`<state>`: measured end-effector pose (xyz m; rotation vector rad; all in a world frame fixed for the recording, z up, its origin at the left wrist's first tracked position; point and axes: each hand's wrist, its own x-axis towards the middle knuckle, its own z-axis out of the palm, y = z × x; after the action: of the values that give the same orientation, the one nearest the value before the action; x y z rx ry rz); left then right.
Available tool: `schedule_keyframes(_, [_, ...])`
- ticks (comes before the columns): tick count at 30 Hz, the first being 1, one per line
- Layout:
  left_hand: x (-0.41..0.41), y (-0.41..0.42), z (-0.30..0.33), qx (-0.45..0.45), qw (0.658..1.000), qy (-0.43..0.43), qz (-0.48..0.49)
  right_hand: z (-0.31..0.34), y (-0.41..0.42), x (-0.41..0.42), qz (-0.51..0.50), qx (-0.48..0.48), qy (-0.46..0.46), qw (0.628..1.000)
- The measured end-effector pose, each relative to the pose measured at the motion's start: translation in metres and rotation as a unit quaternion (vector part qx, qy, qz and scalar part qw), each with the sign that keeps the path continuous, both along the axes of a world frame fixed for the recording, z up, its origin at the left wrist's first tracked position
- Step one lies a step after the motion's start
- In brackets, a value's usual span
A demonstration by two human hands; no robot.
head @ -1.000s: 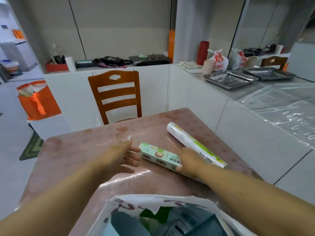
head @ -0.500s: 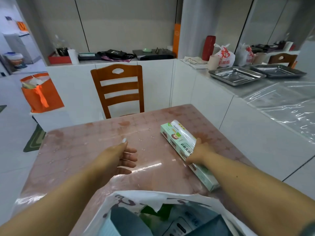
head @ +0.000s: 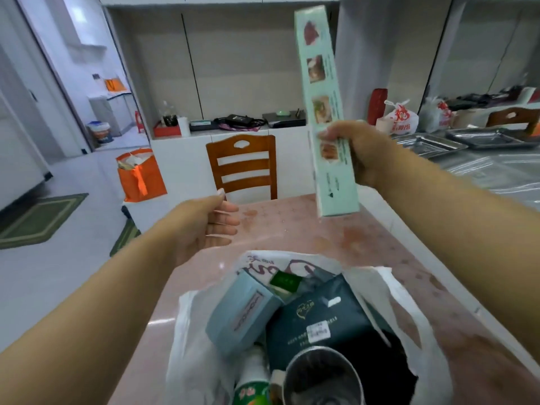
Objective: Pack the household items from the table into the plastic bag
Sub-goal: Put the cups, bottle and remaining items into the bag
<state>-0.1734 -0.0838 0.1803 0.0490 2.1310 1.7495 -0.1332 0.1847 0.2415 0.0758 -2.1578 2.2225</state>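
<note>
Bag (head: 406,311) on table (head: 295,229), chair (head: 242,165) behind, box (head: 324,112) above

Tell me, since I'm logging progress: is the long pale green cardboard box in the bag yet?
Not yet. The right hand grips the long pale green cardboard box upright in the air, above the table and beyond the open white plastic bag.

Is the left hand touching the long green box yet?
Apart. The head view shows the open left hand with bare table between it and the long green box, which the right hand grips.
</note>
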Motion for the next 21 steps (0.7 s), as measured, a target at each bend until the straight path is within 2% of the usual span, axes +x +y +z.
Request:
schedule_keyframes(4, [0.046,-0.019,0.025,-0.005,0.999,0.036,0.039,0.044,-0.061,0.062,0.091,-0.096,0.049,0.99])
schedule_keyframes(8, [0.1,-0.036,0.025,-0.124,0.982,0.099,0.102,0.02,-0.1,0.107,0.12,-0.123,0.027,0.985])
schedule_keyframes(10, [0.128,-0.047,0.017,-0.139,0.977,0.118,0.106,-0.001,-0.107,0.122,0.119,-0.133,0.022,0.984])
schedule_keyframes(13, [0.163,-0.058,0.005,-0.144,0.975,0.136,0.105,-0.022,-0.106,0.127,0.08,-0.105,0.042,0.99])
schedule_keyframes(17, [0.186,-0.049,-0.009,-0.195,0.967,0.155,0.058,-0.035,-0.101,0.125,0.044,-0.047,0.066,0.996])
schedule_keyframes(19, [0.188,-0.041,-0.013,-0.16,0.97,0.159,0.087,-0.04,-0.093,0.124,0.048,-0.006,0.088,0.995])
schedule_keyframes(21, [0.184,-0.037,-0.013,-0.012,0.986,0.105,0.132,-0.041,-0.083,0.126,0.055,0.051,0.102,0.992])
